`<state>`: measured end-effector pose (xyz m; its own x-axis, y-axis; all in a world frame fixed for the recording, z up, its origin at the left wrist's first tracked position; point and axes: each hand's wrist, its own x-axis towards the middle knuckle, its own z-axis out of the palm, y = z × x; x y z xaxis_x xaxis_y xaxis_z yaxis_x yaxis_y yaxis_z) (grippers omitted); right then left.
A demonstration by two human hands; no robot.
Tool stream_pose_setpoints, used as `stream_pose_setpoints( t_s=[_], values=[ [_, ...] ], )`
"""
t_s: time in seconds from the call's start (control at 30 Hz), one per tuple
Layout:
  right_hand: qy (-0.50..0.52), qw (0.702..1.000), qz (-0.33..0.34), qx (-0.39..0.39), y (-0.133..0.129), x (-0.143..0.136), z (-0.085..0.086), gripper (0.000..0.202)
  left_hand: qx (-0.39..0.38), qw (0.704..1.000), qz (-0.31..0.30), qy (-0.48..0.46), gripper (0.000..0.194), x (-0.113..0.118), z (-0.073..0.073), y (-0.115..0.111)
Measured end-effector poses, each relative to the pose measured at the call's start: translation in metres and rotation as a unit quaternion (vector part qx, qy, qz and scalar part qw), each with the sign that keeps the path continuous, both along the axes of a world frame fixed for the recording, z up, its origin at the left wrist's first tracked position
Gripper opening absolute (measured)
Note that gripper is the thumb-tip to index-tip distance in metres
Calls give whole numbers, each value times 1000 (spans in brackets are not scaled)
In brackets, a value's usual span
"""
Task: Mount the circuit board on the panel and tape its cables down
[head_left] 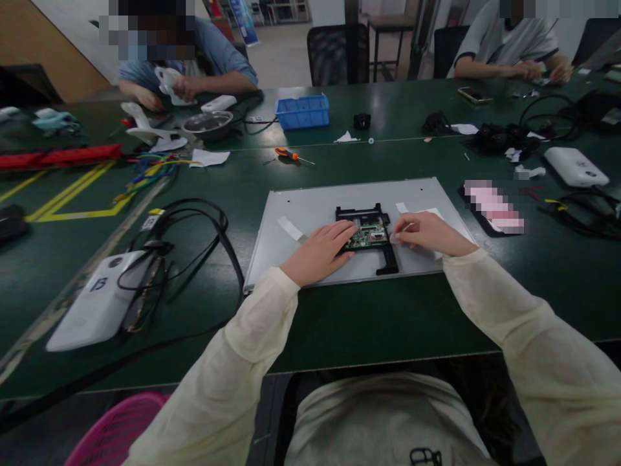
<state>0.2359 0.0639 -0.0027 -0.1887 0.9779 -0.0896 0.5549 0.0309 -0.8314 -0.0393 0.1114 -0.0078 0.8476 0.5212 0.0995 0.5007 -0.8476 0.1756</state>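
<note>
A grey flat panel (291, 200) lies on the table in front of me, with a black frame (387, 261) and a green circuit board (363, 243) on it. My left hand (323, 249) rests on the left side of the board and frame, its fingers stretched out. At the board's right edge, my right hand (422, 232) pinches a small translucent piece (394, 239); whether it is tape cannot be made out. White strips (291, 228) lie on the panel left of the frame, and a smaller white strip (402, 208) is near my right fingers. White material shows partly behind my right hand.
A white power bank (97, 298) with looped black cables lies left of the panel. Beyond it are an orange-handled screwdriver (294, 155), a blue bin (301, 112) and a metal bowl (208, 125). A phone (495, 207) lies right. Two people sit across the table.
</note>
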Motion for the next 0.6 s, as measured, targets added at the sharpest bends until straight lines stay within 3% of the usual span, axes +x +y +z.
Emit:
stream_pose_setpoints(
  t_s=[0.13, 0.33, 0.5, 0.6],
  values=[
    [-20, 1000, -13, 6, 1, -3, -2, 12, 1, 1000, -1, 4, 51, 0, 0, 0],
    [-122, 986, -3, 115, 2, -7, -6, 10, 2, 1000, 1, 5, 51, 1, 0, 0],
    [-98, 991, -20, 88, 1, -6, -3, 13, 1, 1000, -1, 3, 51, 1, 0, 1],
    [-104, 986, -56, 116, 4, 3, -2, 15, 2, 1000, -2, 3, 51, 0, -1, 1]
  ],
)
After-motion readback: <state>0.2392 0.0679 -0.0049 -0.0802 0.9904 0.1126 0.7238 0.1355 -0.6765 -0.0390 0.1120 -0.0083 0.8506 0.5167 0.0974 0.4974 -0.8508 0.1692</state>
